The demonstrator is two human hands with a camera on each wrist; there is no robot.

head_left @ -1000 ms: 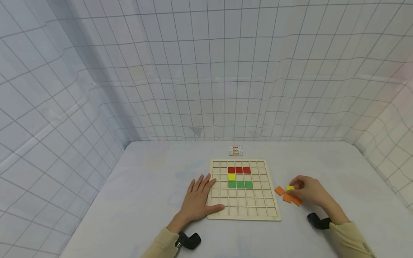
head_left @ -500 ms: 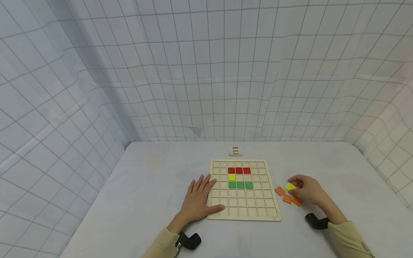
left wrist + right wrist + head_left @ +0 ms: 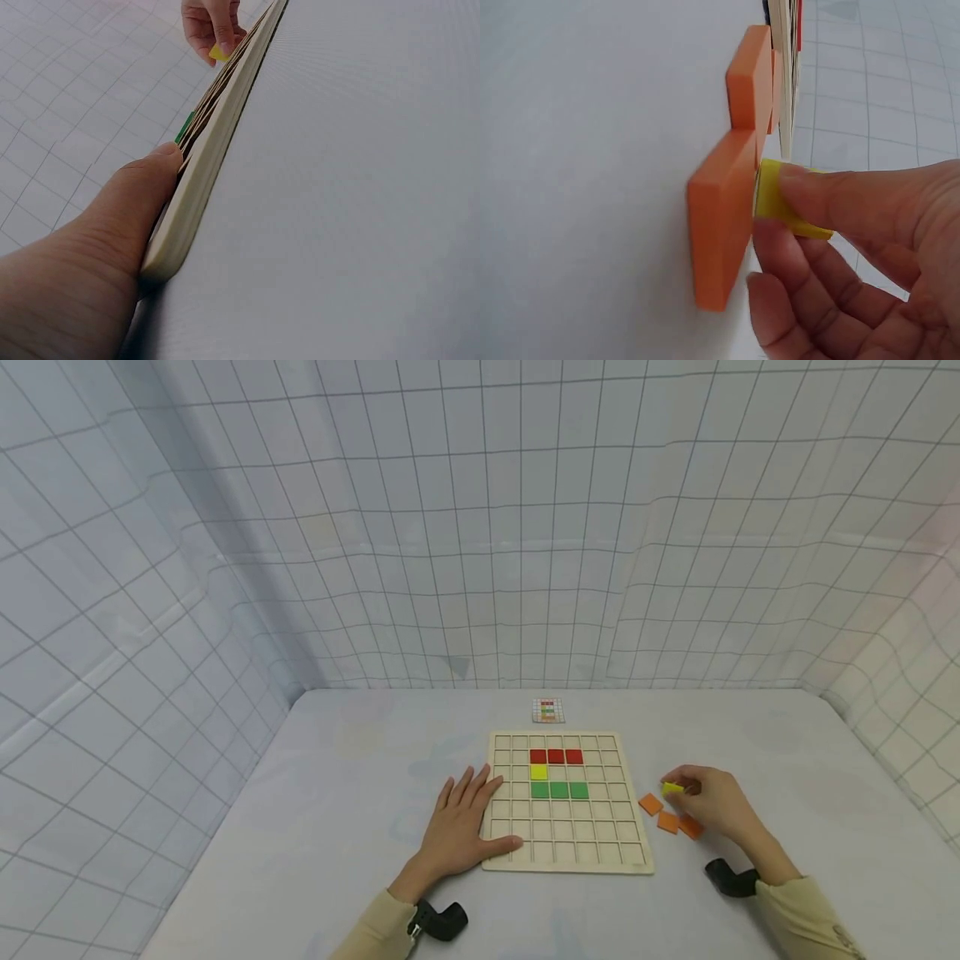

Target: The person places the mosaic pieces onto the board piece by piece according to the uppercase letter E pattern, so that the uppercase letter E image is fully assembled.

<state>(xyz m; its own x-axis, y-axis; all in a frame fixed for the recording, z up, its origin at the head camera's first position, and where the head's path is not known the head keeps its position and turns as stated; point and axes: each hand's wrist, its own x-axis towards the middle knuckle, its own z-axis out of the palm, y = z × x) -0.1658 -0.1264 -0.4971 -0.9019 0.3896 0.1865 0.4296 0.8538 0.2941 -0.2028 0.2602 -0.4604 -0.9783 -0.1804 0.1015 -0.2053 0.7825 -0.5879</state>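
Grid-lined white walls point(image 3: 480, 527) fill the back and both sides, with a white table point(image 3: 360, 777) below them. Pale wooden board point(image 3: 609, 832) lies flat on the table, marked into square cells. Two tan sleeves point(image 3: 806, 914) reach in from the bottom edge. Left hand point(image 3: 457, 827) lies at the board's left edge, fingers straight and spread, gripping nothing, its thumb laid over the near left corner. Right hand point(image 3: 716, 802) is right of the board, thumb and fingers pinching a tile. Black wrist devices point(image 3: 442, 921) show by both cuffs. Small printed card point(image 3: 548, 711) lies just beyond the board's far edge, showing a little grid with coloured squares, fine detail too small to read. Three red tiles point(image 3: 556, 757) sit side by side in an upper row; three green tiles point(image 3: 559, 790) form a row nearer the person. Placed yellow tile point(image 3: 538, 772) sits between the two rows, at their left end. Three loose orange tiles point(image 3: 668, 822) are on the table between board and right hand, one partly under the hand. Held yellow tile point(image 3: 772, 199) is in the right hand's pinch, tilted, close by the orange ones; can't tell whether it touches them.
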